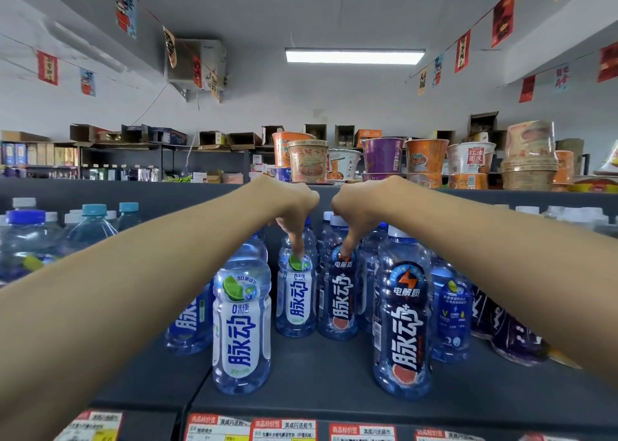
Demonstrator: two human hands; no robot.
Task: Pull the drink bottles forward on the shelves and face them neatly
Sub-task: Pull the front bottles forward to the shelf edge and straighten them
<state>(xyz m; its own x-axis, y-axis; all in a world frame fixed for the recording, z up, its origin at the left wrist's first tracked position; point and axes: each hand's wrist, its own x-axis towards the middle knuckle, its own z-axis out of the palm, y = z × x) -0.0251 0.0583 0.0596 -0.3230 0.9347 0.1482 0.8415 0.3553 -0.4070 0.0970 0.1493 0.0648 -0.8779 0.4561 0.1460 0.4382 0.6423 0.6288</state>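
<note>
Mid-pull, well back from the front edge of the shelf point(317, 373): left hand point(294, 206) clasping the white-label bottle point(296, 303) by its top, right hand point(354, 206) clasping the dark-label bottle point(339, 306). Next, likely: slide both level with the front bottles point(241, 323), labels outward.

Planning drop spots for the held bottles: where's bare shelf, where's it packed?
Free: the shelf between the front white-label bottle and the front dark-label bottle, out to the price tags; also a strip right of the dark-label one. Packed: behind, where the left grip holds a back white-label bottle and the right grip a back dark-label bottle.
</note>
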